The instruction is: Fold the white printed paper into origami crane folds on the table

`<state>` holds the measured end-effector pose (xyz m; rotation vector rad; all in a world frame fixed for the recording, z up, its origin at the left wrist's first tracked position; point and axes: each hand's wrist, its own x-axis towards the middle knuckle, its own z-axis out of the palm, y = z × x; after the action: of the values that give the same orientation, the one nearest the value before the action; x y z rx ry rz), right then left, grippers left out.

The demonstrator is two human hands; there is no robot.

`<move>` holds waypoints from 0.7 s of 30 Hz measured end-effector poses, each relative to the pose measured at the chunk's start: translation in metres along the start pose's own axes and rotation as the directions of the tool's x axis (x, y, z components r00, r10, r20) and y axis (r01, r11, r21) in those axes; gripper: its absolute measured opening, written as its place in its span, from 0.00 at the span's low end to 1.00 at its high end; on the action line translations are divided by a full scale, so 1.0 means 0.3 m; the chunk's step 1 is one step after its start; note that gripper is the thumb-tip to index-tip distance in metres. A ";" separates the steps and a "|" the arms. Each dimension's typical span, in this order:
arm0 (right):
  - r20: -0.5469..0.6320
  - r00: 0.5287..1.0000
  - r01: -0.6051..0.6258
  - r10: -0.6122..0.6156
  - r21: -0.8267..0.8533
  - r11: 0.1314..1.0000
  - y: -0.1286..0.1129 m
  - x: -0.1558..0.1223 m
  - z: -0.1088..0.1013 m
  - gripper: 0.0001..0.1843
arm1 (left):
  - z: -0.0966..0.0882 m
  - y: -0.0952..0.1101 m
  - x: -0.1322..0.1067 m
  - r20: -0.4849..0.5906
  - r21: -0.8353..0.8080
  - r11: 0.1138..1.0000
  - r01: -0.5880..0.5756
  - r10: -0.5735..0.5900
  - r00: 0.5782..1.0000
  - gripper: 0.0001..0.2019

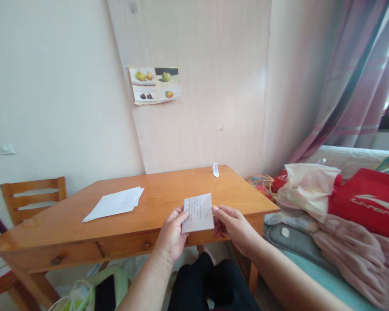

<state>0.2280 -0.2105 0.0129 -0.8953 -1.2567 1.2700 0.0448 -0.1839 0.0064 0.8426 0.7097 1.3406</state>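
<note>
Left grip: white rectangular printed paper is pinched by its left edge.
Right grip: right edge is pinched.

White paper: small, near-rectangular, seemingly folded. Rows of dark characters over upper part of visible face, too small to read; blank along bottom and at right. Slightly skewed, held up between left hand and right hand, one at each side edge. Overlaps tabletop's near edge in view.
</note>
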 end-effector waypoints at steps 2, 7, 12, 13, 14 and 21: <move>-0.025 0.999 0.021 -0.022 -0.009 1.000 0.001 0.009 0.001 0.22 | -0.013 0.005 0.001 -0.003 0.003 1.000 0.008 -0.008 1.000 0.16; -0.143 0.953 0.225 -0.266 -0.247 0.942 0.022 0.047 -0.004 0.31 | -0.040 0.024 -0.001 -0.008 -0.022 0.997 0.075 -0.075 0.997 0.14; 0.034 0.908 0.397 -0.417 -0.383 0.834 0.025 0.078 -0.007 0.21 | -0.079 0.012 0.002 0.028 -0.002 0.982 0.186 -0.186 0.982 0.16; 0.052 0.901 0.415 -0.430 -0.388 0.823 0.022 0.085 -0.007 0.15 | -0.087 0.009 0.003 0.039 0.001 0.978 0.208 -0.208 0.977 0.16; 0.057 0.900 0.420 -0.433 -0.385 0.822 0.020 0.092 -0.009 0.11 | -0.093 0.006 0.005 0.049 -0.001 0.973 0.229 -0.229 0.972 0.16; -0.085 0.959 0.248 -0.271 -0.215 0.945 0.035 0.135 -0.040 0.17 | -0.069 0.026 0.009 0.090 -0.038 0.987 0.159 -0.155 0.984 0.26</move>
<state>0.2324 -0.1674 0.0077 -0.8982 -1.3801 0.8824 0.0237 -0.1786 0.0021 0.7875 0.6620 1.1677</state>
